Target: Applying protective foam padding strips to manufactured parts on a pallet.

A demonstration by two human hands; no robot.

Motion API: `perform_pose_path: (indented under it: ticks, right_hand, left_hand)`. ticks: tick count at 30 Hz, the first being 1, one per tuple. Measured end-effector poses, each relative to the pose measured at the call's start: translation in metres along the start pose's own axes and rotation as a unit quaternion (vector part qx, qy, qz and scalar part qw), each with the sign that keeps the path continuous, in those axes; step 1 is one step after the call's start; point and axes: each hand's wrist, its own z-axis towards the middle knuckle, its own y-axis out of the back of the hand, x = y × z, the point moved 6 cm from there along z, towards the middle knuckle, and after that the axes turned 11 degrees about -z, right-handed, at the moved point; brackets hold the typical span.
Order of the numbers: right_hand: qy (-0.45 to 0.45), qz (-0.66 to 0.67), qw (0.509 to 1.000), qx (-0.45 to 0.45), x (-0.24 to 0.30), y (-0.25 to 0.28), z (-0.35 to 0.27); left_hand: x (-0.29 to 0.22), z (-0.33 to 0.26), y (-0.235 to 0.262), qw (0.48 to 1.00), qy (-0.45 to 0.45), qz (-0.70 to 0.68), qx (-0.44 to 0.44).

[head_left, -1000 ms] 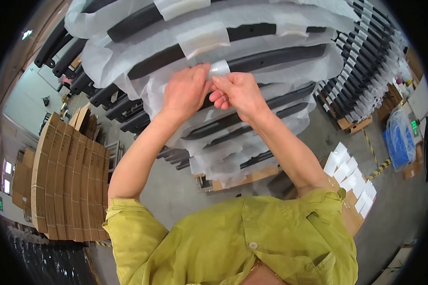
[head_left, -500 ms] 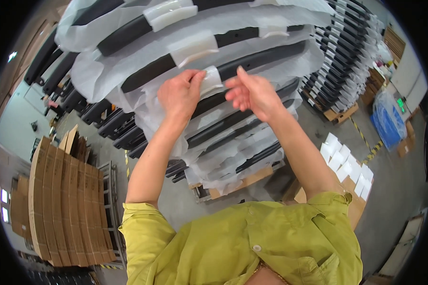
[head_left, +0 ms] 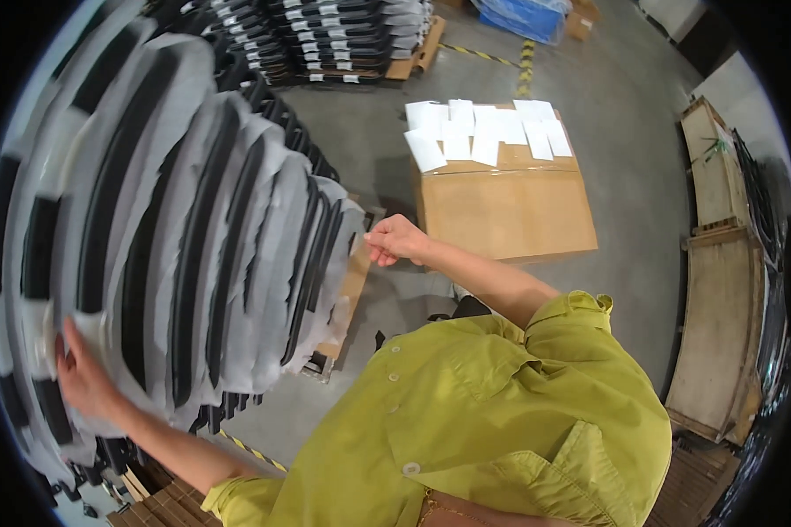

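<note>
At the left edge, my left hand point(head_left: 88, 378) is against the stack of long black curved bars point(head_left: 193, 237). A finger stretches up beside a white wrap point(head_left: 94, 332) around one bar; its other fingers are partly hidden. Pale grey foam sheets point(head_left: 237, 184) lie between the bars. My right hand point(head_left: 395, 240) is in the air between the stack's near end and a large cardboard box point(head_left: 505, 206). Its fingers are curled in together, and I see nothing in them. White sheets or cards point(head_left: 483, 132) lie overlapping on the box's far half.
More black bars with white bands point(head_left: 343, 39) are stacked on pallets at the back. A blue bundle under clear plastic point(head_left: 518, 18) stands beyond the yellow-black floor tape point(head_left: 525, 70). Wooden crates point(head_left: 721, 307) line the right side. Flat brown cartons point(head_left: 171, 505) are at the lower left.
My view has turned to the right, so the stack now sits at the left. My hands have parted: the right has left the wrapped bar and its fingers have closed; the left stays at the stack.
</note>
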Motion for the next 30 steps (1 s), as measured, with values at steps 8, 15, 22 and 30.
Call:
perform_pose_path:
  ticks: [8,15,22,30]
  right_hand:
    - [-0.048,-0.223,0.869,-0.439,-0.159,0.269,0.058]
    - [-0.271,-0.273,0.754,-0.532,-0.164,0.4,0.068]
    - [-0.313,-0.246,0.746,-0.533,-0.188,0.421,0.075]
    - [-0.093,0.271,0.872,-0.397,-0.173,0.34,0.026]
  left_hand:
    - [0.031,0.018,0.006,0.984,-0.164,-0.035,0.063]
    - [0.044,0.024,0.02,0.994,-0.099,-0.013,0.048]
    - [-0.036,-0.025,-0.006,0.941,-0.104,0.317,-0.054]
    - [-0.181,-0.264,-0.199,0.912,-0.061,-0.194,0.357]
